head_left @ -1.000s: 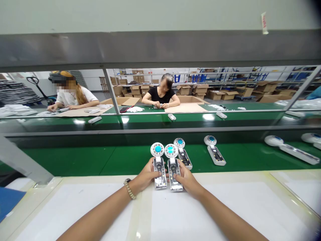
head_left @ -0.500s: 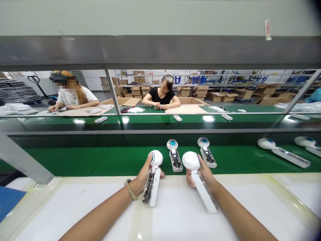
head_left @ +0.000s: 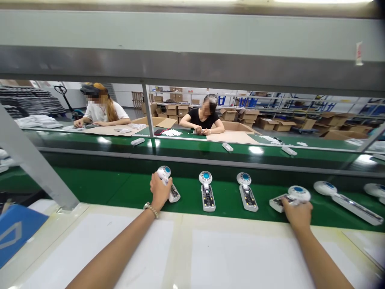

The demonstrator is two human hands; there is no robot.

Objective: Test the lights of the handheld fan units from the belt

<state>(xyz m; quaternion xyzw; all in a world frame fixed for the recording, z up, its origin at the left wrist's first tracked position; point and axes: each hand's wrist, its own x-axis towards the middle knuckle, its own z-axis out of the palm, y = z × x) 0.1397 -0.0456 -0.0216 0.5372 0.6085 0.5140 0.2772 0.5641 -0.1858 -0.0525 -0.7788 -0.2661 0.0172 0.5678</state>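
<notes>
My left hand (head_left: 160, 190) is closed around the neck of a white round-headed handheld device (head_left: 164, 172) at the green belt. This device has a blue centre in its head and an open handle showing a circuit board. Farther right, my right hand (head_left: 298, 213) grips a similar handheld device (head_left: 299, 193), its handle pointing left and its blue-centred head up. Between my hands, two more such devices (head_left: 208, 196) (head_left: 248, 196) lie on the belt, circuit boards facing up. My fingers partly cover both held devices.
The green belt (head_left: 99, 186) runs across in front of a white worktop (head_left: 228, 253). More devices (head_left: 357, 206) lie at the right. A slanted grey post (head_left: 39, 164) stands at left, near a blue folder (head_left: 18, 233). Two people work beyond a second belt with white parts.
Both hands have moved apart and forward from above the worktop to the belt, carrying their devices. The held devices have turned so their blue-centred heads face up. The view has shifted slightly.
</notes>
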